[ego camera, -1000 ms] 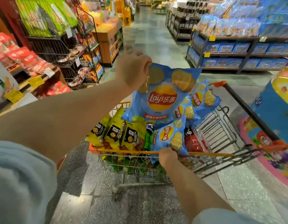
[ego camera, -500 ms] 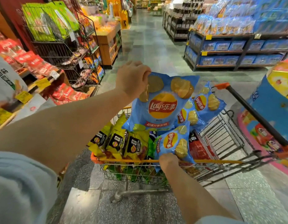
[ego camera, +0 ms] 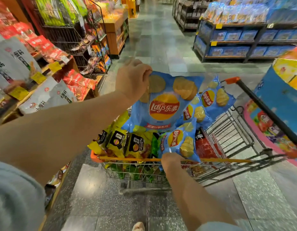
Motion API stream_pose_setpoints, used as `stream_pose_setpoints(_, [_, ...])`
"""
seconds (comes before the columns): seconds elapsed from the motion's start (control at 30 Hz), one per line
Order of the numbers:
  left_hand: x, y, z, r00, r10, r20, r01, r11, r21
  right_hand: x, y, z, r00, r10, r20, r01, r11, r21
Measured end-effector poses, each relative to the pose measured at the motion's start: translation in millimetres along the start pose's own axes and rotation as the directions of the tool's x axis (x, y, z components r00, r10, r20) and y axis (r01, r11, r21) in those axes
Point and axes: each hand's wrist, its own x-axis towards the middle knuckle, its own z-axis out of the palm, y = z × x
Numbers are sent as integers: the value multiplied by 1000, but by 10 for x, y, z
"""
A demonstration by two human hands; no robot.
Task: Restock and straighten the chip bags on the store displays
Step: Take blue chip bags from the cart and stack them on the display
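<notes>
Left hand pinches the big blue chip bag's top corner above the cart, right hand grips a smaller blue bag just below it; best lift both clear without crushing.

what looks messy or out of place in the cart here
The chip bags in the cart are heaped loosely: yellow bags lean at angles, small blue bags tilt every way. Nothing looks torn or spilled.
</notes>
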Motion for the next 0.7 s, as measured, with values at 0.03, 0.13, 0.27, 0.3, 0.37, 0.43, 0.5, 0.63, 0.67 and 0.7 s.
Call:
stream_pose_setpoints(0.03, [-81,60,-85,1000,-24,14,24,1000,-2,-134,-18,84,1000,13,27,-13,1000,-15])
stream_pose_setpoints(0.13, [-330,196,-346,999,-8,48,8,1000,-3,-564,-49,358,996,12,84,-5,996,-88])
stream_pose_setpoints(0.27, [-722,443,-738,994,-59,91,63,997,-38,-1149,-104,825,999,21,24,-18,992,-126])
stream_pose_setpoints(0.3, [-836,503,-848,992,-74,106,79,996,-45,-1318,-120,920,1000,26,-2,-26,990,-141])
stream_pose_setpoints(0.37, [-1064,602,-1079,990,-76,122,84,995,-62,-1627,-152,1114,999,39,-25,-42,988,-152])
stream_pose_setpoints(0.43, [-1265,699,-1309,988,-53,147,65,995,-78,-1942,-201,1308,999,38,-17,-40,986,-161])
stream_pose_setpoints(0.5, [-1467,824,-1542,986,-39,163,55,994,-89,-2256,-290,1533,994,-90,-55,76,972,-223])
stream_pose_setpoints(0.63, [-1915,1137,-1974,988,-26,149,40,995,-94,-2841,-484,2029,989,-83,-126,59,981,-185])
stream_pose_setpoints(0.67, [-2044,1222,-2072,988,-29,150,45,994,-99,-2972,-538,2146,994,28,-109,-40,992,-116])
stream_pose_setpoints(0.7, [-2169,1301,-2162,987,-35,154,52,993,-103,-3102,-603,2276,992,62,-110,-73,993,-98])
